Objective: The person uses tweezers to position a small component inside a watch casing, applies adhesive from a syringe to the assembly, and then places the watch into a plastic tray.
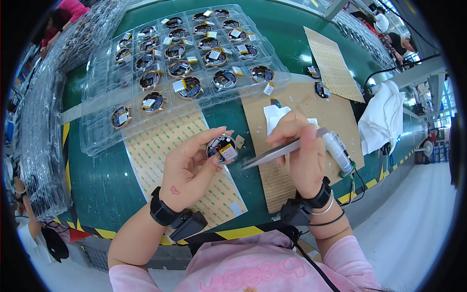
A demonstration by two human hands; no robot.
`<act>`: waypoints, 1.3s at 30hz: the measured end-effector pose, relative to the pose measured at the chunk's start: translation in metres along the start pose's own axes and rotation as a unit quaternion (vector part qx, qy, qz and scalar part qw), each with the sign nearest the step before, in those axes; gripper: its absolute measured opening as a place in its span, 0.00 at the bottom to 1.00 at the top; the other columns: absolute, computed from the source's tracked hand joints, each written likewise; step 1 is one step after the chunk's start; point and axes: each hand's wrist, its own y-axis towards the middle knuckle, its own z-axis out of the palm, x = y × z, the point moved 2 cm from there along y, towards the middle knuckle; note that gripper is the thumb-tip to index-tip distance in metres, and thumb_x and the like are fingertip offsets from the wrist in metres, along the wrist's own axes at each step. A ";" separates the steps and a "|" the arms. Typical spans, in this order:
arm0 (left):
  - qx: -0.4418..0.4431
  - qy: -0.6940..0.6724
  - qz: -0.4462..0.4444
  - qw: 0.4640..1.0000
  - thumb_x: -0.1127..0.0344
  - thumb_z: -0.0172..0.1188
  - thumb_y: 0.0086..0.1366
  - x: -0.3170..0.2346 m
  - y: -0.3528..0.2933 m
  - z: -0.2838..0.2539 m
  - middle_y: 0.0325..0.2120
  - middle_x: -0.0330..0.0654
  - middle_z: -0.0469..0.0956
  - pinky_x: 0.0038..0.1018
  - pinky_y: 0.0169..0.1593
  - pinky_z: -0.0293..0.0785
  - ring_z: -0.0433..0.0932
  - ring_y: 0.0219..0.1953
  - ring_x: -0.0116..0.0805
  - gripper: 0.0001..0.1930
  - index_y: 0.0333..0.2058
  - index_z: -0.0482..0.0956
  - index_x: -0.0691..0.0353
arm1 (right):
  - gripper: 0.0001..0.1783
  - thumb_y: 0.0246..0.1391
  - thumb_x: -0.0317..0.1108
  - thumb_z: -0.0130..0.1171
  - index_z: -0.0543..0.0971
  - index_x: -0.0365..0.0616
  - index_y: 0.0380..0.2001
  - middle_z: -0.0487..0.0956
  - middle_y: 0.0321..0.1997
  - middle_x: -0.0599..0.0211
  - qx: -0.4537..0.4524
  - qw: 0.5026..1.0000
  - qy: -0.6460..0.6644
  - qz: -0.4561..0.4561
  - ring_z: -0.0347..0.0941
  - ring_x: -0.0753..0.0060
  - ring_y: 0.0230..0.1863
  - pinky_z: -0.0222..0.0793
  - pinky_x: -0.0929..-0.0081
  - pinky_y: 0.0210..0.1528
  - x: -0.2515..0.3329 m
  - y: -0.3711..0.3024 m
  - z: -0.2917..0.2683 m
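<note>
My left hand [187,175] pinches a round watch case [213,152] by its edge, the open side showing a dark circuit board and a small silver-and-yellow battery [228,152]. In my right hand [307,163] is a pair of metal tweezers [275,154]. Their tips point left, a short way from the watch case and apart from it. Under my left hand lies a sheet of adhesive pieces [160,151] on tan backing. A brown cardboard sheet [265,192] lies beneath my right hand.
A clear plastic tray [109,90] with several watch cases fills the far left. To the right are a white cylindrical tool [336,150], a white cloth [382,119] and another tan sheet [331,63]. Two loose watch units lie beside that sheet. Yellow-black tape [243,232] marks the table's near edge.
</note>
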 end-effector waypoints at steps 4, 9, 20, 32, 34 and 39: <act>0.001 -0.027 -0.036 0.999 0.86 0.48 0.62 -0.006 0.002 0.004 0.54 0.46 0.73 0.20 0.44 0.75 0.77 0.47 0.29 0.26 0.60 0.66 0.64 | 0.12 0.65 0.37 0.50 0.73 0.39 0.33 0.68 0.32 0.69 -0.024 0.961 0.245 0.127 0.66 0.79 0.30 0.60 0.82 0.33 0.002 -0.006 -0.002; 0.001 -0.025 -0.038 0.999 0.86 0.50 0.61 -0.005 0.002 0.006 0.52 0.46 0.74 0.22 0.46 0.76 0.77 0.48 0.29 0.27 0.60 0.65 0.65 | 0.09 0.52 0.25 0.65 0.73 0.42 0.33 0.70 0.32 0.69 0.037 0.999 0.012 -0.029 0.69 0.77 0.30 0.65 0.80 0.32 0.002 -0.002 0.003; -0.007 -0.033 -0.047 0.998 0.88 0.51 0.60 -0.003 0.003 0.005 0.52 0.46 0.74 0.23 0.48 0.77 0.77 0.48 0.30 0.28 0.60 0.66 0.65 | 0.13 0.39 0.23 0.72 0.80 0.41 0.31 0.81 0.35 0.62 0.103 0.975 -0.135 -0.146 0.79 0.67 0.32 0.74 0.77 0.32 0.006 -0.001 0.008; -0.016 0.019 -0.029 0.999 0.86 0.53 0.60 0.006 0.001 0.004 0.51 0.45 0.75 0.21 0.45 0.77 0.78 0.48 0.28 0.28 0.59 0.68 0.63 | 0.12 0.40 0.23 0.71 0.80 0.40 0.31 0.80 0.35 0.63 0.124 0.961 -0.163 -0.187 0.79 0.66 0.30 0.75 0.76 0.30 0.007 -0.002 0.014; -0.020 0.043 -0.019 0.999 0.86 0.54 0.59 0.008 0.001 0.003 0.51 0.44 0.75 0.20 0.43 0.78 0.78 0.46 0.27 0.28 0.59 0.69 0.62 | 0.12 0.40 0.23 0.71 0.80 0.40 0.31 0.80 0.35 0.63 0.128 0.960 -0.166 -0.187 0.79 0.66 0.30 0.75 0.76 0.31 0.006 -0.003 0.015; -0.021 0.050 -0.010 0.998 0.86 0.55 0.59 0.009 0.001 0.003 0.50 0.43 0.76 0.20 0.42 0.78 0.79 0.45 0.27 0.28 0.59 0.70 0.60 | 0.12 0.40 0.23 0.71 0.80 0.40 0.31 0.80 0.35 0.62 0.132 0.959 -0.172 -0.181 0.79 0.65 0.31 0.76 0.76 0.32 0.007 -0.003 0.015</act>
